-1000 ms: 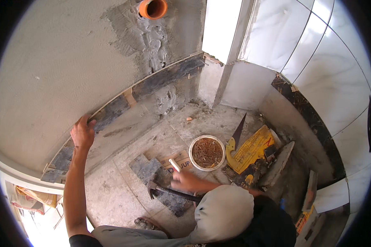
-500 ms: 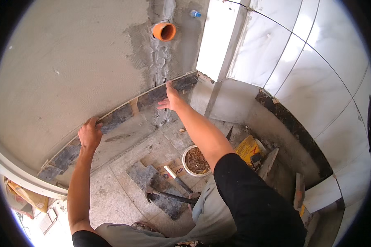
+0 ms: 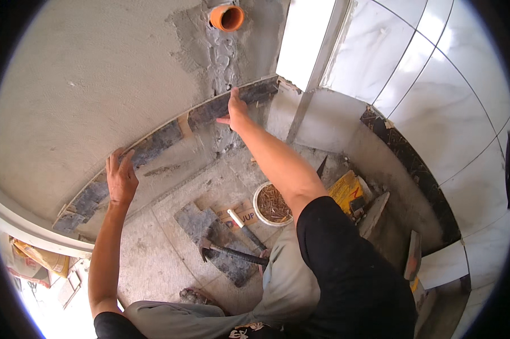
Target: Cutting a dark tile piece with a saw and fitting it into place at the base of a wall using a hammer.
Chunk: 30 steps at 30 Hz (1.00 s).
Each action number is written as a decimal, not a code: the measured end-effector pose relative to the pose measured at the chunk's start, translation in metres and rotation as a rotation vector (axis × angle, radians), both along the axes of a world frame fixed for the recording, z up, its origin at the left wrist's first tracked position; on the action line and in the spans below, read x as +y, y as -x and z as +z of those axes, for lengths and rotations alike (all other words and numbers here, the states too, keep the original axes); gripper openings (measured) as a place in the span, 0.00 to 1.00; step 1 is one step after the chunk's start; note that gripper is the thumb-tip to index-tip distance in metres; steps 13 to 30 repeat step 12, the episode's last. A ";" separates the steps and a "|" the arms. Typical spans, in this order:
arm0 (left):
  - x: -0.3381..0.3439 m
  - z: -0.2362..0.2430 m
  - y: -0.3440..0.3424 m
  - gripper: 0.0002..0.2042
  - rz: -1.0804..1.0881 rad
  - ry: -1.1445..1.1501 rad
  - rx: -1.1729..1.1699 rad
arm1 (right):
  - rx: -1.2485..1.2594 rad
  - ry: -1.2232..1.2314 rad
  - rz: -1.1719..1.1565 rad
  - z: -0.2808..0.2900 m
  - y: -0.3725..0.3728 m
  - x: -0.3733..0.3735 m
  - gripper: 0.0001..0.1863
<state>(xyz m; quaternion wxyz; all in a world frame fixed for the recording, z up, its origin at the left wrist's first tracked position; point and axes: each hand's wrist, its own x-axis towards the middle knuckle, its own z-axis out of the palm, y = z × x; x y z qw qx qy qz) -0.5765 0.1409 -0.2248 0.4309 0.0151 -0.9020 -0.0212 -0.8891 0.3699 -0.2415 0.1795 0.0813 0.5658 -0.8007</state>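
A dark, stained board strip [image 3: 224, 107] runs low along the grey plastered wall [image 3: 113, 73], made of several pieces end to end. My left hand [image 3: 121, 179] lies against its left stretch, fingers extended and slightly apart, tips at the upper edge. Farther right, my right hand [image 3: 237, 112] touches the strip below the orange pipe [image 3: 228, 18] with its fingers stretched upward and its thumb side turned away. Neither hand is wrapped around anything. Part of the strip is hidden behind each hand.
On the floor stands a white bucket of nails [image 3: 272, 204]. A claw hammer [image 3: 232, 252] and a white-and-dark-handled tool [image 3: 245, 230] lie on a dark board piece [image 3: 195, 217]. A yellow bag [image 3: 345, 195] sits right of the bucket. White marbled tiles [image 3: 419, 124] cover the right wall.
My left hand's fingers have loosened from their curl over the strip's edge and straightened. My right hand stays at about the same spot on the strip. The view has tilted slightly downward.
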 end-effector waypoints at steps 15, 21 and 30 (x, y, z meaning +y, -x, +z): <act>-0.115 -0.045 -0.072 0.15 0.595 -0.561 -1.369 | 0.084 0.122 0.311 -0.011 -0.005 -0.031 0.49; -0.115 -0.045 -0.072 0.15 0.595 -0.561 -1.369 | 0.084 0.122 0.311 -0.011 -0.005 -0.031 0.49; -0.115 -0.045 -0.072 0.15 0.595 -0.561 -1.369 | 0.084 0.122 0.311 -0.011 -0.005 -0.031 0.49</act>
